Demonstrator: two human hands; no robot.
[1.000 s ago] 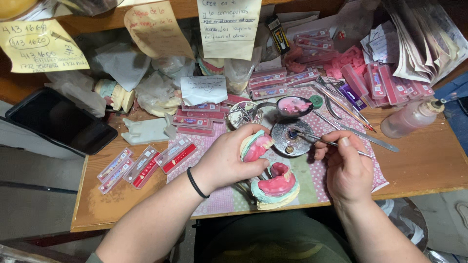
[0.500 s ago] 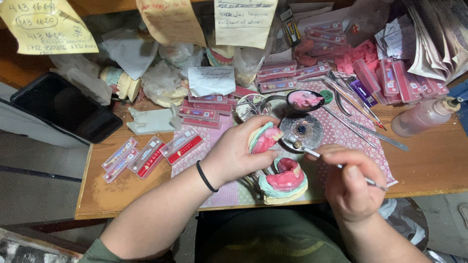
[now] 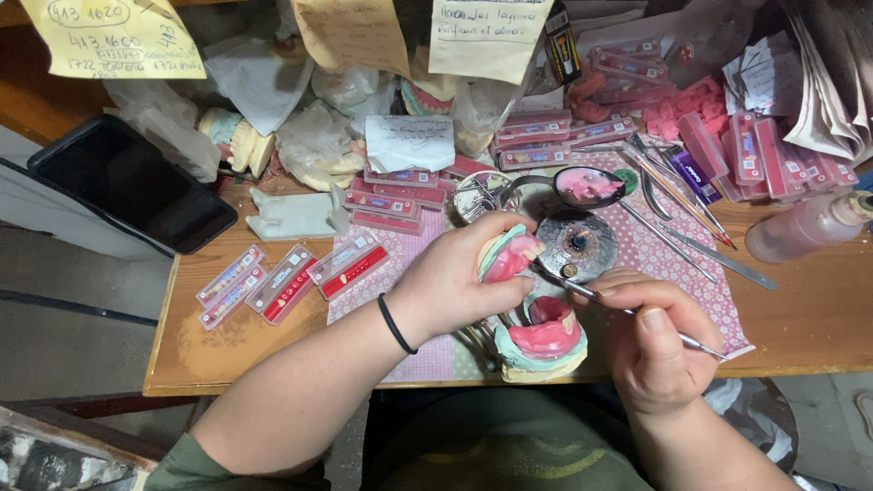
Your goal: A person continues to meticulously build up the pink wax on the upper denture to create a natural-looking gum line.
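Observation:
My left hand [image 3: 459, 277] grips a dental cast [image 3: 511, 255] with pink wax and a pale green base, held tilted just above the bench. My right hand [image 3: 657, 341] pinches a thin metal instrument [image 3: 596, 295] like a pen, its tip reaching left to the edge of the held cast. Below and between the hands lies a second cast [image 3: 546, 338] with a pink wax rim on a yellowish-green base, at the bench's front edge. A black band circles my left wrist.
A round metal burner [image 3: 576, 244] stands just behind the hands on a pink patterned mat [image 3: 673, 259]. Around it: a spoon of pink wax [image 3: 587, 185], metal tools [image 3: 677, 200], clear tooth-card boxes [image 3: 291, 280], a plastic bottle [image 3: 805, 227], a black tray [image 3: 127, 186], paper notes, bagged casts.
The view shifted down and closer. My right hand brought the instrument from near the burner to the edge of the cast in my left hand, which stayed gripped.

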